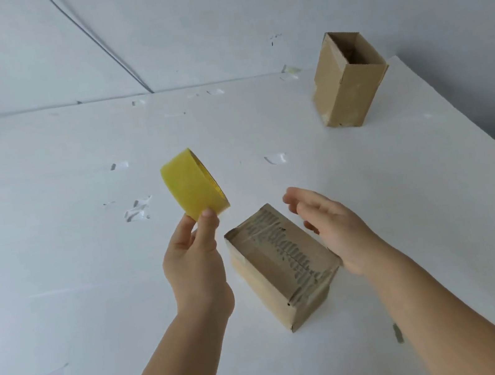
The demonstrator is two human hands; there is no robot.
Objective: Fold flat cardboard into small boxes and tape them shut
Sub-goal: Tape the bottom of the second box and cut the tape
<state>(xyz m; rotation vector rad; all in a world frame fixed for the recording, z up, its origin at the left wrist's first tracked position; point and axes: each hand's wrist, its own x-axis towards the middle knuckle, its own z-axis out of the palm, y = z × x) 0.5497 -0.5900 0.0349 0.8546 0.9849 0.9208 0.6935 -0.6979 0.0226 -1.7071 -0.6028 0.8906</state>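
Observation:
A small closed cardboard box [280, 263] lies on the white table [91, 279], with clear tape over a torn strip along its top face. My left hand [194, 261] pinches a yellow roll of tape [193, 185] by its lower edge and holds it up, left of the box. Just right of the box hovers my right hand [330, 222], with relaxed fingers and nothing in it. It does not touch the box.
A second cardboard box [349, 78] stands upright with its top open at the far right of the table. Scraps of clear tape [138, 207] stick to the tabletop. The table's right edge [494, 142] runs diagonally; a wall is behind.

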